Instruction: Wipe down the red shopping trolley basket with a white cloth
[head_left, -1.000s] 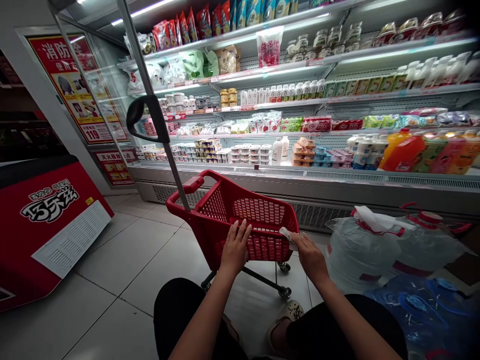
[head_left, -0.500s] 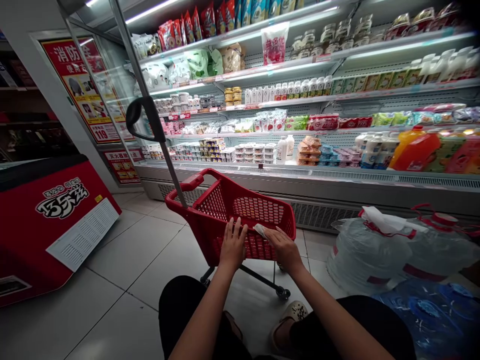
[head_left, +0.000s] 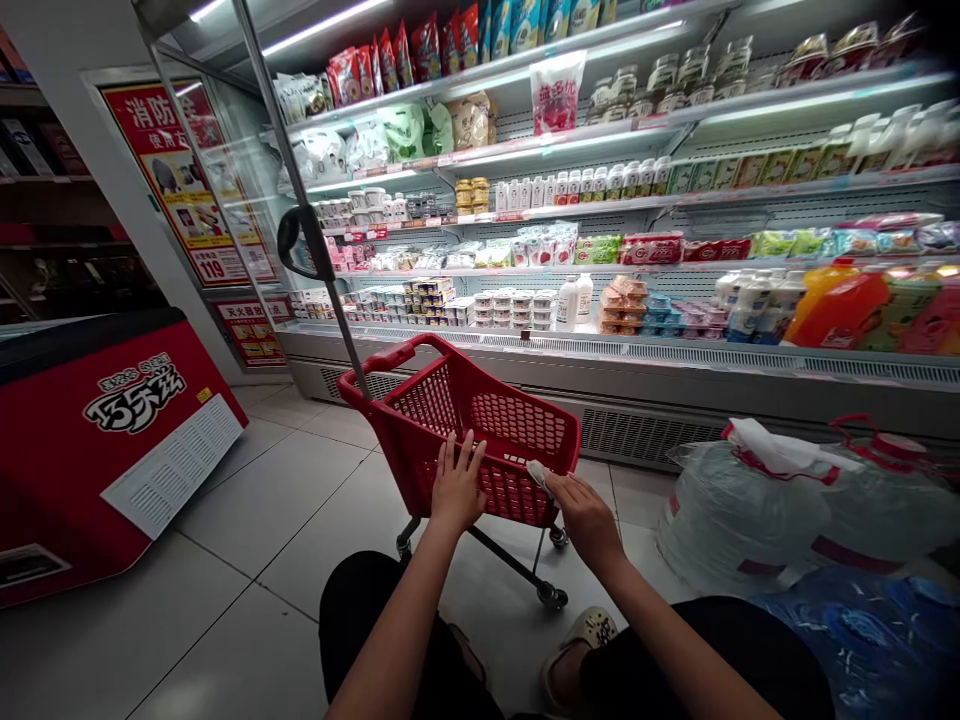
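A red plastic shopping cart [head_left: 409,425] on dark wheeled legs stands in front of my knees. Its basket has slotted walls, and a long metal pole with a black loop handle [head_left: 306,243] rises at its left. My left hand [head_left: 456,485] lies with fingers spread against the near side of the basket, just below the rim. Near the basket's right corner, my right hand [head_left: 589,515] is closed on a white cloth or wipe [head_left: 538,472], which touches the rim. Part of the cloth is hidden under the fingers.
A lit refrigerated shelf [head_left: 637,347] with dairy packs and bottles runs behind the cart. Wrapped water jugs [head_left: 750,510] and blue bottles [head_left: 859,630] stand close on my right. A red chest freezer [head_left: 67,470] is at the left, with tiled floor [head_left: 225,610] between.
My right hand and the cloth have moved right along the rim, toward the corner. My left hand has shifted slightly left. The cart's right end has swung slightly left.
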